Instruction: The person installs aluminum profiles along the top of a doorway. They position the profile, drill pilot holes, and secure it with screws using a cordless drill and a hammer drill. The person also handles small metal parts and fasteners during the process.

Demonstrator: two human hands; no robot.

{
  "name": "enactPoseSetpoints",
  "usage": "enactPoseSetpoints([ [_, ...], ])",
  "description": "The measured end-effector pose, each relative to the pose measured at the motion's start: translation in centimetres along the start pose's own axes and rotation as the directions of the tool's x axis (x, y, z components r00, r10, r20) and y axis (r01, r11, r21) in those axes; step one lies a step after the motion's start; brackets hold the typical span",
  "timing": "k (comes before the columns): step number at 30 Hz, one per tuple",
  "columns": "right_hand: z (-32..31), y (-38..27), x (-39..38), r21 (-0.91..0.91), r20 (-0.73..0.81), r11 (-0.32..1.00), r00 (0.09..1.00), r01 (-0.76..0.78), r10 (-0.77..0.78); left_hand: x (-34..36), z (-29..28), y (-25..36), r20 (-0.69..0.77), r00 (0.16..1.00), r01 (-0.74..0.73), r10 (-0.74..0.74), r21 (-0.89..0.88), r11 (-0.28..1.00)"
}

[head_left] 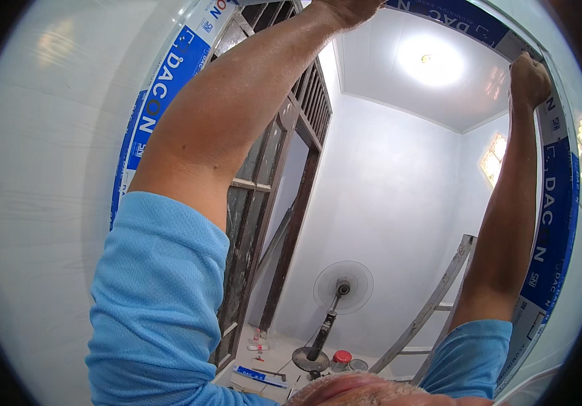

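Observation:
Both of my arms, in light blue sleeves, reach up toward a doorway-like frame [553, 203] wrapped in blue and white printed film. My left hand [353, 9] is at the top edge of the picture by the frame's top bar [450, 19]; its fingers are cut off from view. At the upper right corner of the frame, my right hand [530, 81] is closed, its knuckles against the corner. What it grips, if anything, is hidden. Behind my left arm runs the frame's left side [169, 88], covered in the same film.
Through the opening stand a pedestal fan [343, 287] and a ladder [433, 304]. A dark wooden door with glass panes [243, 216] is at the left. On the floor lie a red-lidded container [341, 356] and a blue film-covered strip [258, 376]. A lit lamp [427, 59] is overhead.

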State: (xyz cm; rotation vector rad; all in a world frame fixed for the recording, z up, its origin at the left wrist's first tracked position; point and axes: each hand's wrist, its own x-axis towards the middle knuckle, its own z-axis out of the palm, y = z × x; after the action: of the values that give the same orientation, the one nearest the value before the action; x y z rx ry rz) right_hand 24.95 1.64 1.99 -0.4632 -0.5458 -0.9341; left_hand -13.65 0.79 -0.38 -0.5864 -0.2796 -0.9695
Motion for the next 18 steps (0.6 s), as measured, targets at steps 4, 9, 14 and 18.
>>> enactPoseSetpoints([
  [4, 3.1, 3.8, 3.8, 0.315, 0.182, 0.925, 0.97, -0.213, 0.162, -0.6, 0.5, 0.5, -0.023, 0.999, 0.038, -0.039, -0.041, 0.998],
  [9, 1.0, -0.8, -0.5, 0.598, 0.366, 0.588, 0.838, -0.545, 0.405, -0.5, 0.8, -0.9, -0.038, 0.999, -0.025, 0.024, -0.018, 1.0],
  [14, -0.8, 0.6, -1.0, -0.106, -0.166, 0.969, 0.957, 0.225, -0.24, -1.0, 0.8, 0.2, 0.001, 1.0, 0.023, -0.023, 0.0, 1.0],
  [18, 1.1, 3.7, 5.2, 0.064, 0.039, 0.99, 0.991, 0.128, -0.13, -0.3, 1.2, 0.2, -0.112, 0.993, 0.026, -0.035, -0.075, 0.997],
])
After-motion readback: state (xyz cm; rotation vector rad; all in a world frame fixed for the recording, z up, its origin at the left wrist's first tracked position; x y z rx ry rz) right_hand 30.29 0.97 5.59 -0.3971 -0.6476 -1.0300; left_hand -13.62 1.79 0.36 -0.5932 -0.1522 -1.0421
